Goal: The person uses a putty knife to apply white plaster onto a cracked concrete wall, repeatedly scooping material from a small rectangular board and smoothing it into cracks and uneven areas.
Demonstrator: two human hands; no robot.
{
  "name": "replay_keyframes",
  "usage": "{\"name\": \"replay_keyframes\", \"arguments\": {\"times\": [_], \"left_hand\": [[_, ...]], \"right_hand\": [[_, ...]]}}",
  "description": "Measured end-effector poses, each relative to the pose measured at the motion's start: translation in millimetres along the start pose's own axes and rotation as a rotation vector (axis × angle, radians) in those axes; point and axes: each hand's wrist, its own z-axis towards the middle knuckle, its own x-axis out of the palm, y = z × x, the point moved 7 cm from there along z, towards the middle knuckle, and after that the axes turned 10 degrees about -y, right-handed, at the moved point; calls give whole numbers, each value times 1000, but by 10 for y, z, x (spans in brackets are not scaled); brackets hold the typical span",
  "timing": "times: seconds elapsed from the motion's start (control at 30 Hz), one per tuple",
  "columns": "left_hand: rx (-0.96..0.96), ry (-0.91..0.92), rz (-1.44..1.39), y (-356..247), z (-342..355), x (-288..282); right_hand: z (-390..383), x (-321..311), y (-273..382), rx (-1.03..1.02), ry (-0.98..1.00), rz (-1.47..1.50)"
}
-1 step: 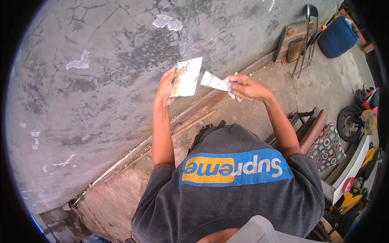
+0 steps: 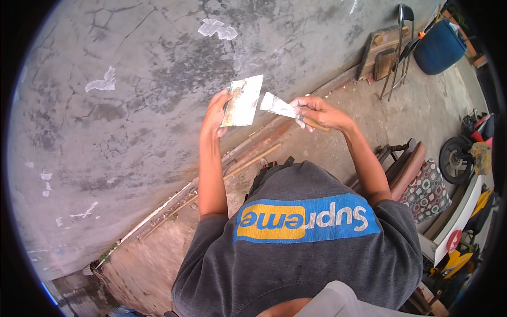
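The putty knife (image 2: 285, 110) lies to the right of the pale plate (image 2: 244, 101), its blade end just beside the plate's right edge; a thin gap seems to part them. The knife's long axis runs from a near-right wooden handle to a far-left blade, while the plate's runs near to far. The left hand (image 2: 215, 112) is clamped on the plate's left edge, nearer the cracked wall (image 2: 142, 132); the right hand (image 2: 317, 112) grips the knife, well apart from the left.

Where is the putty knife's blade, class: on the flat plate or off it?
Off: a gap shows between the putty knife in the right hand and the flat plate in the left hand.
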Motion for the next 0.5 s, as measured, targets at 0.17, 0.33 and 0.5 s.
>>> {"name": "replay_keyframes", "arguments": {"times": [0.17, 0.33, 0.5], "left_hand": [[-26, 24, -4, -85, -156, 109], [-36, 79, 54, 1, -57, 82], [-44, 47, 74, 89, 42, -85]], "right_hand": [[68, 74, 18, 30, -17, 54], [166, 78, -16, 35, -55, 85], [170, 125, 8, 37, -82, 102]]}}
